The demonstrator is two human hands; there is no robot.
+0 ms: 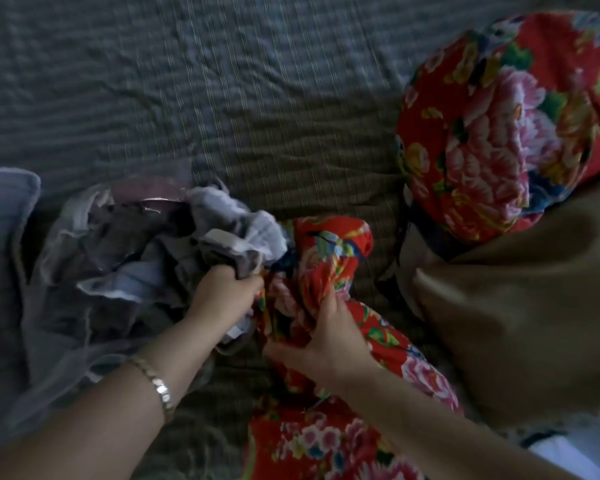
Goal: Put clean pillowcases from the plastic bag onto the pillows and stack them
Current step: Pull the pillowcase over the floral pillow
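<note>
No legible text (frame blurred)

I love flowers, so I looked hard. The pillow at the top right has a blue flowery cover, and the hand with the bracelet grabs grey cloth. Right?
Nearly. The head view shows that the pillow at the top right has a red flowery cover, not a blue one. The rest is right: the left hand, the one with the bracelet, grips grey cloth.

Bed (222, 98): plastic bag (66, 271), red pillowcase (326, 261), floral pillow (499, 133), tan pillow (516, 306).
</note>
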